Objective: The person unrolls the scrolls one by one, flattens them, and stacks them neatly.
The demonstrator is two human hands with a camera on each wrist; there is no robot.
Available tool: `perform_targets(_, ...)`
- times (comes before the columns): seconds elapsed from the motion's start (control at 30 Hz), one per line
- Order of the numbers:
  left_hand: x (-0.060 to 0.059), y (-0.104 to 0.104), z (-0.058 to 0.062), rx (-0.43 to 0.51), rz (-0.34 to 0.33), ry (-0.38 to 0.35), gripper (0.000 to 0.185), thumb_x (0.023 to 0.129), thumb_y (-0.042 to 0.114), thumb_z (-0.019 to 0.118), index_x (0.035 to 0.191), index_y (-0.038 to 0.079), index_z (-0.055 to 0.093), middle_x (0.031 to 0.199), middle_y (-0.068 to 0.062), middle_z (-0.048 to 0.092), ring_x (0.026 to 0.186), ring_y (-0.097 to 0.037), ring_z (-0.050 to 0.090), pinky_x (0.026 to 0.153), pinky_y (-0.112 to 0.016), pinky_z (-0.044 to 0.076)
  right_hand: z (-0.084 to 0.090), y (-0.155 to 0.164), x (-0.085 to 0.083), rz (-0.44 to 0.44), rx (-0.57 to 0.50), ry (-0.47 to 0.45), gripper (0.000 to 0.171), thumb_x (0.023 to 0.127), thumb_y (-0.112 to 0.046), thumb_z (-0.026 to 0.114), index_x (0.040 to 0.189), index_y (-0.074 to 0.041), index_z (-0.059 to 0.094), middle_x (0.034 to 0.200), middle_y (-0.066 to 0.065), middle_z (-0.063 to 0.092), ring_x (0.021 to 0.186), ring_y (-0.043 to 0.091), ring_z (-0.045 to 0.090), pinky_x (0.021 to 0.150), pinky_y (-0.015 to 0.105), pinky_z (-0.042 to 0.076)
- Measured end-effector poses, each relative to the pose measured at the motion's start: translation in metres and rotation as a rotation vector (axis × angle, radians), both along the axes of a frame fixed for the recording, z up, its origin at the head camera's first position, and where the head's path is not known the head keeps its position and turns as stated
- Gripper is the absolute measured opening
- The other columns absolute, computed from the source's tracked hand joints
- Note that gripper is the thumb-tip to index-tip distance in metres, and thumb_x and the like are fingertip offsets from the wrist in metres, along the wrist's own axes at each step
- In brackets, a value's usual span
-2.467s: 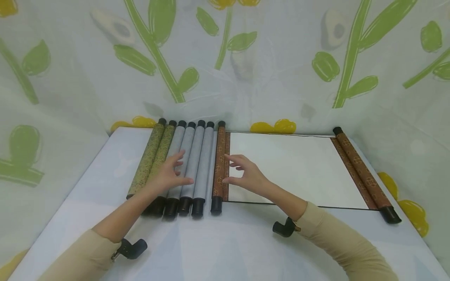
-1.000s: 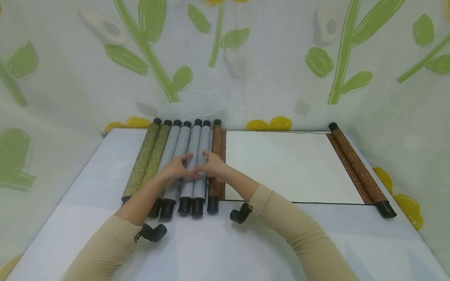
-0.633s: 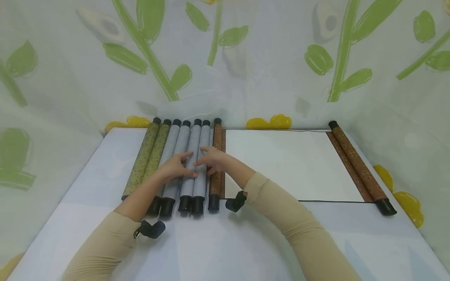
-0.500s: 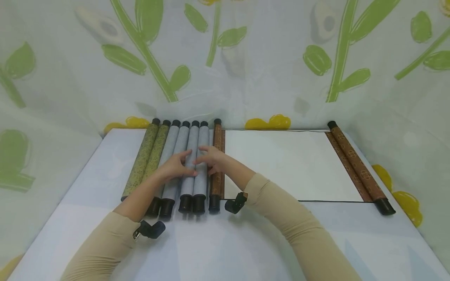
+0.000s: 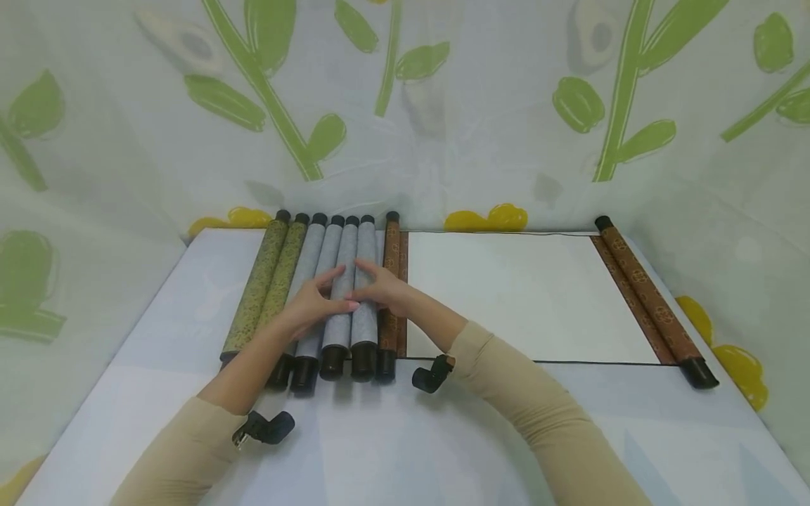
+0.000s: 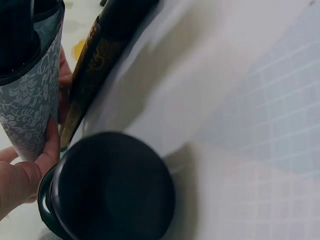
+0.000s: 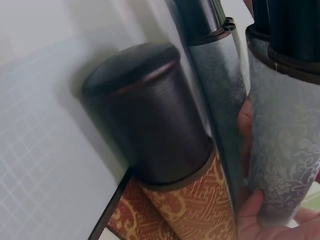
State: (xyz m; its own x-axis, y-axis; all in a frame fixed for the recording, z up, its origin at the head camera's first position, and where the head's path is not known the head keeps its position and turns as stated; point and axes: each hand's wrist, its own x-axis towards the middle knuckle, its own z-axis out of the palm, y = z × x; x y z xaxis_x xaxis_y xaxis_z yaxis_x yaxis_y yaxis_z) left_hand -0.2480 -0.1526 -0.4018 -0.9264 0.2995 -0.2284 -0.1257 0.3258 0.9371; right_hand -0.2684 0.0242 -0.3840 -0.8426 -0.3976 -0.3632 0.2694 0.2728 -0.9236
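Both hands hold a grey-blue patterned hanging scroll, rolled in from both sides into two parallel rolls with black end knobs. Its near end is raised off the table. My left hand grips the scroll from the left, and my right hand from the right, their fingers almost meeting over it. The left wrist view shows a thumb and fingers against the patterned roll. In the right wrist view, fingers curl under the raised roll. Some fingertips are hidden behind the rolls.
Left of the hands lie another grey-blue rolled scroll and a green-yellow one. At right, an unrolled scroll with white paper spreads between a brown roll and a second brown roll. A patterned curtain stands behind.
Both hands have come inward onto the grey-blue scroll, the right one moving left off the brown roll. Over the last half second, the scroll's near end has risen from the table.
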Motion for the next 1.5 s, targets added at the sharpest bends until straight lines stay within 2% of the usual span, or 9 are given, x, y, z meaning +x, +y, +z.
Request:
perform_targets(0.17,0.006,0.003,0.000,0.011,0.008,0.054,0.089,0.079,0.020,0.077,0.151,0.019,0.024,0.155,-0.023,0.008,0.141,-0.042,0.010,0.110,-0.058,0.019,-0.005,0.004,0.002,0.017,-0.003,0.123,0.081,0.084,-0.011,0.070,0.150,-0.021,0.025,0.155,0.013,0.020,0.139,0.031,0.026,0.107,0.049,0.032)
perform_targets(0.33,0.011,0.010,0.008,0.015,0.017,0.073,0.089,0.079,0.022,0.077,0.151,0.028,0.024,0.158,-0.015,0.004,0.143,-0.040,0.004,0.110,-0.061,0.013,-0.004,0.006,0.006,-0.023,-0.050,0.232,0.087,0.082,-0.017,0.072,0.152,-0.021,0.020,0.157,0.009,0.017,0.142,0.028,0.020,0.112,0.046,0.024)
perform_targets(0.43,0.013,0.016,0.013,0.004,0.030,0.100,0.090,0.077,0.023,0.078,0.150,0.029,0.026,0.158,-0.012,0.006,0.144,-0.037,0.003,0.111,-0.060,0.010,-0.001,0.009,0.006,-0.045,-0.072,0.271,0.089,0.082,-0.018,0.073,0.152,-0.023,0.018,0.158,0.008,0.015,0.142,0.028,0.021,0.111,0.046,0.025)
perform_targets(0.53,0.014,0.021,0.015,0.003,0.044,0.135,0.090,0.075,0.023,0.080,0.149,0.029,0.029,0.158,-0.010,0.011,0.144,-0.033,0.008,0.112,-0.057,0.012,0.001,0.012,0.007,-0.056,-0.082,0.292,0.090,0.080,-0.018,0.074,0.152,-0.025,0.019,0.157,0.008,0.015,0.141,0.028,0.022,0.110,0.046,0.026)
perform_targets(0.73,0.019,0.031,0.019,0.044,0.059,0.210,0.086,0.075,0.015,0.079,0.148,0.021,0.033,0.156,-0.010,0.020,0.142,-0.031,0.017,0.112,-0.052,0.018,0.003,0.020,0.009,-0.046,-0.068,0.320,0.092,0.079,-0.019,0.075,0.152,-0.027,0.019,0.157,0.007,0.015,0.138,0.028,0.026,0.109,0.047,0.029)
perform_targets(0.9,0.022,0.036,0.021,0.040,0.067,0.249,0.084,0.075,0.014,0.079,0.147,0.021,0.036,0.154,-0.012,0.025,0.139,-0.030,0.023,0.109,-0.052,0.024,0.009,0.028,0.012,-0.026,-0.034,0.350,0.094,0.078,-0.018,0.076,0.152,-0.027,0.018,0.156,0.008,0.017,0.137,0.028,0.027,0.108,0.049,0.029)
perform_targets(1.07,0.022,0.036,0.024,0.014,0.041,0.249,0.086,0.075,0.016,0.079,0.148,0.023,0.033,0.154,-0.013,0.024,0.136,-0.032,0.027,0.105,-0.052,0.030,0.015,0.035,0.014,-0.006,-0.023,0.342,0.096,0.078,-0.011,0.075,0.152,-0.027,0.015,0.156,0.009,0.015,0.136,0.029,0.026,0.108,0.049,0.028)
perform_targets(1.27,0.023,0.037,0.026,0.004,0.014,0.233,0.088,0.076,0.013,0.077,0.149,0.025,0.030,0.153,-0.013,0.024,0.124,-0.037,0.041,0.095,-0.049,0.042,0.017,0.043,0.016,-0.017,-0.010,0.314,0.097,0.076,-0.003,0.071,0.152,-0.028,0.015,0.156,0.009,0.015,0.134,0.031,0.029,0.105,0.050,0.033)
perform_targets(1.5,0.025,0.044,0.027,-0.006,0.011,0.202,0.086,0.076,0.010,0.071,0.149,0.028,0.029,0.153,-0.013,0.023,0.130,-0.035,0.034,0.102,-0.053,0.034,0.016,0.055,0.019,-0.048,0.016,0.291,0.093,0.075,0.003,0.061,0.151,-0.027,0.018,0.155,0.011,0.014,0.132,0.034,0.029,0.102,0.055,0.034)
